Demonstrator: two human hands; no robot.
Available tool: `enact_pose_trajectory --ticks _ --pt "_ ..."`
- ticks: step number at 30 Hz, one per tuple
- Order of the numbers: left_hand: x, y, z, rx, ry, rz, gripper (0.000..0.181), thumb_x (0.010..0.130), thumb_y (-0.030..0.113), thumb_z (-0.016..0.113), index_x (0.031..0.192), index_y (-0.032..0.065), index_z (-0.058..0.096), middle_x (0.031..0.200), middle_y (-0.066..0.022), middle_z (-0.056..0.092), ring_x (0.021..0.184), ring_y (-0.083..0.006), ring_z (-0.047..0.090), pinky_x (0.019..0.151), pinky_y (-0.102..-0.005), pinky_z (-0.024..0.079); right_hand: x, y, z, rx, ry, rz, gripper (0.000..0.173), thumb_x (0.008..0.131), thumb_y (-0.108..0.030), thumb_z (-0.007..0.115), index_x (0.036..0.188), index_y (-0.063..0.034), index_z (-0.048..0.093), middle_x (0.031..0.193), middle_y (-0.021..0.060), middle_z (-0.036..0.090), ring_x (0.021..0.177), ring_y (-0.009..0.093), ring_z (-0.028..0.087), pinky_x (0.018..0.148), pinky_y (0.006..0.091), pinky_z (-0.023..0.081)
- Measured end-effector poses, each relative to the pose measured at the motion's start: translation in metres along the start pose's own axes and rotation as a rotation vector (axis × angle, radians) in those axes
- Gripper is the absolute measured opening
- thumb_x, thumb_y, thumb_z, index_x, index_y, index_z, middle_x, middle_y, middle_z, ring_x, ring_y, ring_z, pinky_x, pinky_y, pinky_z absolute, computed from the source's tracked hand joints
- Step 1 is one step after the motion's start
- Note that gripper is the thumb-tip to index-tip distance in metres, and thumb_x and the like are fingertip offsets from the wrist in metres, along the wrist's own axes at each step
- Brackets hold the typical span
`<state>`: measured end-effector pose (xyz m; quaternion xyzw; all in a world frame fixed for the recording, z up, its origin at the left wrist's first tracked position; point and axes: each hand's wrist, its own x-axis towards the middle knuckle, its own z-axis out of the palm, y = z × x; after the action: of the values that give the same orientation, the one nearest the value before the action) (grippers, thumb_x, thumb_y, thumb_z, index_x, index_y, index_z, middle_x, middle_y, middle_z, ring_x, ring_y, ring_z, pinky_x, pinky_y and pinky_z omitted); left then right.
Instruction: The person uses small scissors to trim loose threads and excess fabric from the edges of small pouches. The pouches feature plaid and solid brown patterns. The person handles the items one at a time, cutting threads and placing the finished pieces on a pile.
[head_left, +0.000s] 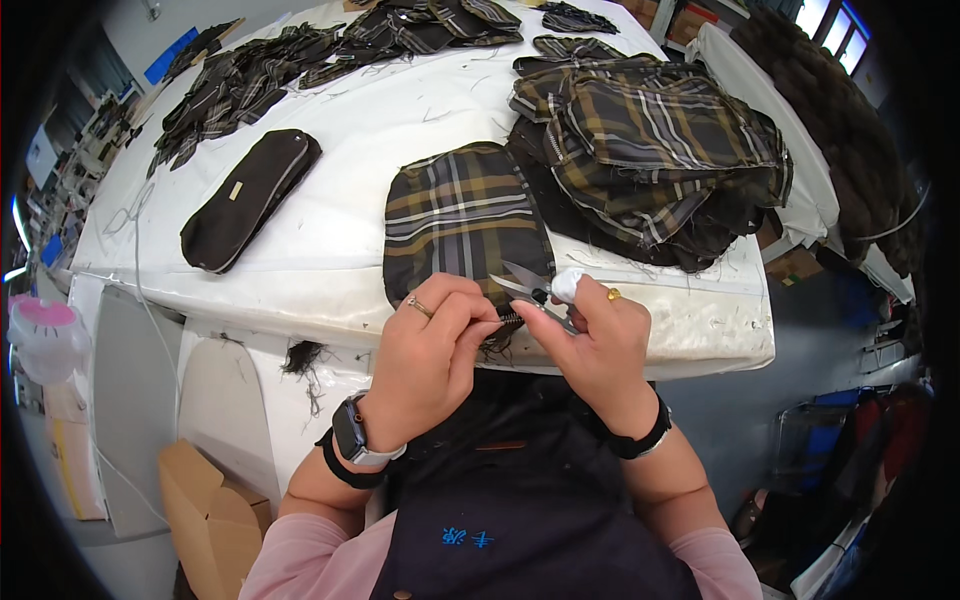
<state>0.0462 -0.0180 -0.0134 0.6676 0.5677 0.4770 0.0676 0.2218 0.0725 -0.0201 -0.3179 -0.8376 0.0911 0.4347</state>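
Observation:
A plaid fabric piece (465, 217) with rounded corners lies at the table's front edge, its lower edge at my hands. My left hand (439, 337) pinches the end of a metal-toothed zipper (511, 319) at that edge. Thread snips (529, 285) are in my right hand (592, 330), their two pointed blades apart above the fabric, just beside my left fingertips. White wrapping covers one right fingertip. Dark loose threads hang under the zipper end. Whether the blades touch any thread cannot be told.
Plaid pieces with zippers are piled (660, 142) at the right. A dark zippered pouch (247, 199) lies at the left of the white table (330, 187). More plaid pieces (232, 86) are heaped along the back. A white cord (150, 315) hangs over the left edge, above a cardboard box (206, 517).

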Motion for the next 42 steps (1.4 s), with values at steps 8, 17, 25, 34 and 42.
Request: enact_pose_trajectory --ticks 8,17,25,34,42 --pt "-0.016 0.008 -0.038 -0.728 -0.274 -0.229 0.008 0.093 0.004 0.070 0.088 0.0040 0.064 0.085 -0.0055 0.070 0.077 -0.0215 0.065 0.071 -0.0325 0.049 -0.006 0.001 0.017 -0.054 -0.004 0.023 0.041 0.080 -0.037 0.086 0.075 -0.0104 0.055 0.052 0.0038 0.047 0.040 0.023 0.046 0.040 0.0349 0.036" --pt "-0.021 0.006 -0.021 0.039 -0.023 0.041 0.028 0.070 0.004 0.089 0.093 0.0062 0.073 0.091 -0.0065 0.068 0.079 -0.0246 0.064 0.072 -0.0357 0.050 -0.010 0.002 0.007 0.001 -0.032 0.078 0.041 0.077 -0.036 0.089 0.073 -0.0103 0.056 0.049 0.0031 0.044 0.039 0.023 0.044 0.041 0.0338 0.035" --pt "-0.031 -0.018 0.000 0.354 0.120 0.313 0.039 0.067 -0.001 0.084 0.103 0.0106 0.077 0.096 -0.0027 0.068 0.084 -0.0233 0.060 0.072 -0.0352 0.049 -0.029 0.003 -0.012 0.081 -0.071 0.169 0.036 0.076 -0.029 0.091 0.079 -0.0072 0.062 0.050 0.0035 0.047 0.040 0.019 0.045 0.042 0.0306 0.033" --pt "-0.031 0.002 -0.026 -0.109 -0.447 0.305 0.015 0.083 0.023 0.083 0.092 0.0138 0.076 0.072 -0.0008 0.063 0.065 -0.0211 0.061 0.059 -0.0314 0.048 -0.049 0.025 -0.030 0.127 -0.021 0.301 0.030 0.078 -0.019 0.089 0.080 -0.0046 0.062 0.053 0.0039 0.046 0.045 0.014 0.037 0.045 0.0277 0.030" --pt "0.046 0.023 -0.003 0.362 -0.148 0.246 0.056 0.086 0.032 0.079 0.130 0.0027 0.062 0.102 -0.0109 0.066 0.079 -0.0272 0.067 0.065 -0.0364 0.052 -0.051 0.041 -0.032 0.283 0.013 0.453 0.025 0.086 -0.016 0.082 0.081 -0.0025 0.062 0.060 -0.0020 0.050 0.056 0.005 0.036 0.050 0.0249 0.030"
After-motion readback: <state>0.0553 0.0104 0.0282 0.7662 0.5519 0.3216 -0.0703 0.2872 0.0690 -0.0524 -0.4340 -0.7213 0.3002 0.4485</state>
